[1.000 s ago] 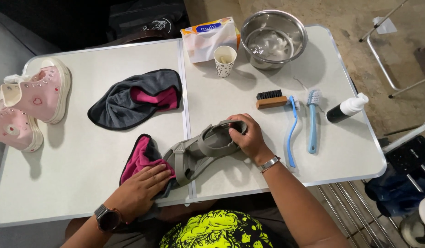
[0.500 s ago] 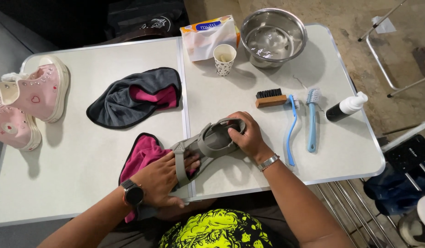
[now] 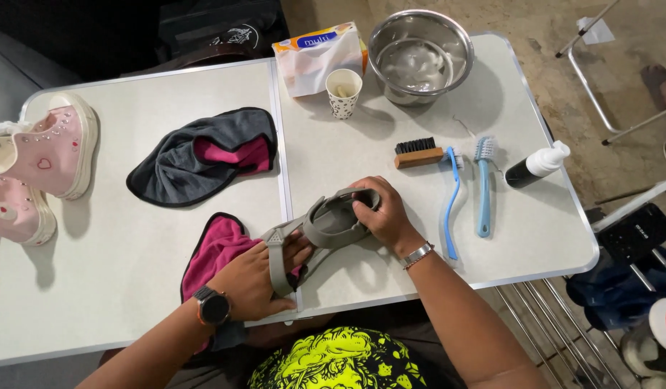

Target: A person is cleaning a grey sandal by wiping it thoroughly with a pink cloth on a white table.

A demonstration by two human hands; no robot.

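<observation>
A grey strapped sandal [image 3: 320, 229] lies near the front edge of a white folding table [image 3: 131, 288]. My right hand [image 3: 382, 215] grips its toe end. My left hand [image 3: 257, 279], with a dark watch on the wrist, presses flat on the sandal's heel straps and on a pink and black cloth [image 3: 214, 252] under them. The fingers of the left hand are spread.
A grey and pink cloth [image 3: 203, 155] lies mid-table. Pink high-top shoes [image 3: 37, 162] stand at the left edge. At the back are a steel bowl [image 3: 419, 57], a paper cup [image 3: 343, 92] and a tissue pack [image 3: 318, 57]. A wooden brush [image 3: 418, 153], two blue brushes [image 3: 483, 187] and a black bottle [image 3: 536, 166] lie right.
My left hand has slid right and forward, from the pink cloth onto the sandal's heel straps. My right hand has stayed on the toe end.
</observation>
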